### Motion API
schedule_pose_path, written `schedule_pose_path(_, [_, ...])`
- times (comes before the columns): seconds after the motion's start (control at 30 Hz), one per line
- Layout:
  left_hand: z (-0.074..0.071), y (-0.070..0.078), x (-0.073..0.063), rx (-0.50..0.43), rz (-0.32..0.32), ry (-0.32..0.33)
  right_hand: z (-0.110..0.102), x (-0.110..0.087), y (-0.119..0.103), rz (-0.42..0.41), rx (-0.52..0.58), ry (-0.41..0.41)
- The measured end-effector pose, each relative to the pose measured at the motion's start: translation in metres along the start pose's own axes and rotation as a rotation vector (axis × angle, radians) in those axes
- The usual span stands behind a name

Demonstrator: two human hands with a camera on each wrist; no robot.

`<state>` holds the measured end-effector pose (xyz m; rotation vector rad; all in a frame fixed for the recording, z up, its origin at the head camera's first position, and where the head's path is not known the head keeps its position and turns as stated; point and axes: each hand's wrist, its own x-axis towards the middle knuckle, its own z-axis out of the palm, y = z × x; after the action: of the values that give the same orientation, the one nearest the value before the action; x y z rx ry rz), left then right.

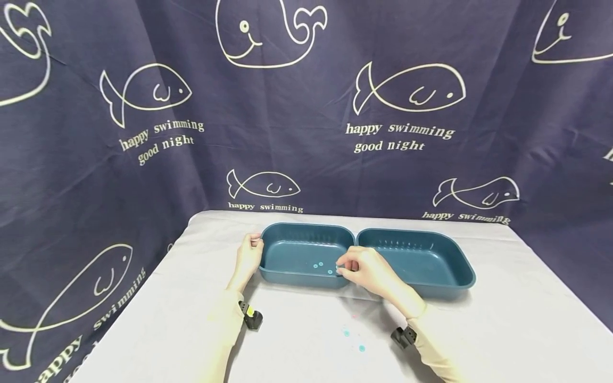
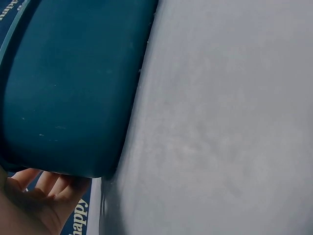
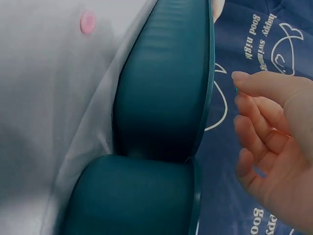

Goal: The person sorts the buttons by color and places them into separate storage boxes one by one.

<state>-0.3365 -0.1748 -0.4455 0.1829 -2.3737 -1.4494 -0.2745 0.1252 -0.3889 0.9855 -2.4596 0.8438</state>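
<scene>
In the head view my left hand (image 1: 250, 258) is at the outer left end of the left teal tray (image 1: 297, 277). Its fingers (image 2: 46, 183) rest against that end wall in the left wrist view. Over the tray's front right corner, my right hand (image 1: 369, 268) pinches a tiny teal piece (image 3: 236, 89) between thumb and index finger; it looks like a button, mostly hidden. Small light-blue buttons (image 1: 330, 272) lie on the tray floor below the fingertips. A bluish patch (image 3: 259, 172) shows among the lower right fingers; I cannot tell what it is.
A second teal tray (image 1: 431, 290) stands end to end with the first, on the right. On the white cloth in front lie light-blue buttons (image 1: 361, 348) and a pink button (image 3: 88, 22). A dark printed curtain (image 1: 316, 133) hangs behind the table.
</scene>
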Motion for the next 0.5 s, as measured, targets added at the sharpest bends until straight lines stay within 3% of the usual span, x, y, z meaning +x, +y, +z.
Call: schedule_pose_path(0.5, [0.000,-0.001,0.000,-0.005,0.011,0.006,0.009,0.014,0.011,0.058,-0.030,-0.006])
